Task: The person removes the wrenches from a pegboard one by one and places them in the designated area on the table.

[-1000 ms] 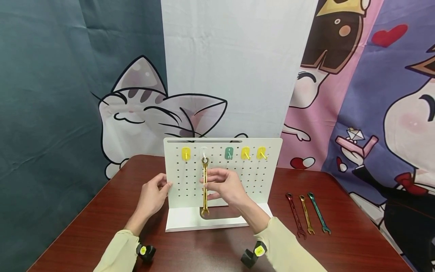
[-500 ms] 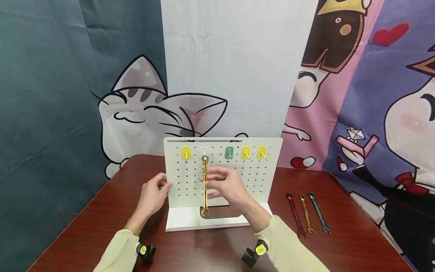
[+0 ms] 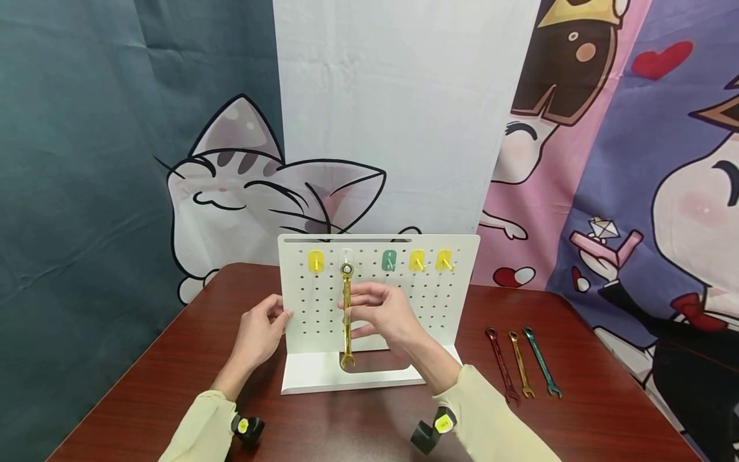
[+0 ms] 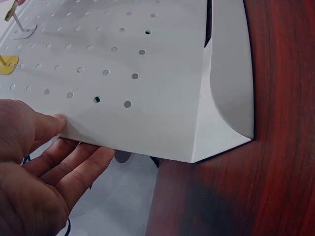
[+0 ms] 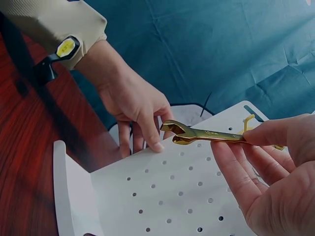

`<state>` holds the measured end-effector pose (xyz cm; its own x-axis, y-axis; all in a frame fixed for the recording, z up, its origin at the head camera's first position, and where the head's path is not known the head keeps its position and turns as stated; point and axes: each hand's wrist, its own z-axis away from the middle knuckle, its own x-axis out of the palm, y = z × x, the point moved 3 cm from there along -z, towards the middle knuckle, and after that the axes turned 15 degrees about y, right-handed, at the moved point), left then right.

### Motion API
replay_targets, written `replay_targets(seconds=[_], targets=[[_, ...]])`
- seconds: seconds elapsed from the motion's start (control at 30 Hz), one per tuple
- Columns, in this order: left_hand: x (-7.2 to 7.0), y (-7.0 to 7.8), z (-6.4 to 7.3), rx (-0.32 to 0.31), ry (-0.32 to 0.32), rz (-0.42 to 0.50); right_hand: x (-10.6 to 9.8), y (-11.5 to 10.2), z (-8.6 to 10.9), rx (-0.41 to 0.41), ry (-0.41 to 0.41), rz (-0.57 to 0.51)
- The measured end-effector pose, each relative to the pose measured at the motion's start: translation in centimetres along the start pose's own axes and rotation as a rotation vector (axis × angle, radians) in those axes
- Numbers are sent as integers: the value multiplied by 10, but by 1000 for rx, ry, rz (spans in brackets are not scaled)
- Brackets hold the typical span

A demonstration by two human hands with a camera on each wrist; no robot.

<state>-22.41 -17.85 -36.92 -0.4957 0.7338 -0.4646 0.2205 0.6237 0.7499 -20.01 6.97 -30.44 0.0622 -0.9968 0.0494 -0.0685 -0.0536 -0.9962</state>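
A white pegboard (image 3: 369, 308) stands upright on its base in the head view. My left hand (image 3: 261, 328) pinches its left edge, thumb on the front face and fingers behind, as the left wrist view shows. My right hand (image 3: 388, 314) holds a gold combination wrench (image 3: 347, 321) upright between thumb and fingers, ring end up and open jaw down. That ring lies in front of the white hook (image 3: 346, 255); I cannot tell whether the hook's peg passes through it. In the right wrist view, the wrench's open end (image 5: 178, 132) points toward the left hand.
Along the board's top row are a yellow hook (image 3: 315, 260), a green hook (image 3: 389, 260) and two more yellow hooks further right. On the dark red table (image 3: 358, 423), right of the board, lie a red wrench (image 3: 502, 366), a smaller gold wrench (image 3: 521, 364) and a green wrench (image 3: 542, 362).
The gold wrench has risen slightly and shifted a little left in my right hand, its ring now covering the white hook's tip. My left hand has stayed on the board's edge.
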Motion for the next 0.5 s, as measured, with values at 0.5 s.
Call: replay_targets(seconds=[0.5], targets=[[2, -1, 1, -6, -20, -3, 0, -2, -1, 0, -34, -15]])
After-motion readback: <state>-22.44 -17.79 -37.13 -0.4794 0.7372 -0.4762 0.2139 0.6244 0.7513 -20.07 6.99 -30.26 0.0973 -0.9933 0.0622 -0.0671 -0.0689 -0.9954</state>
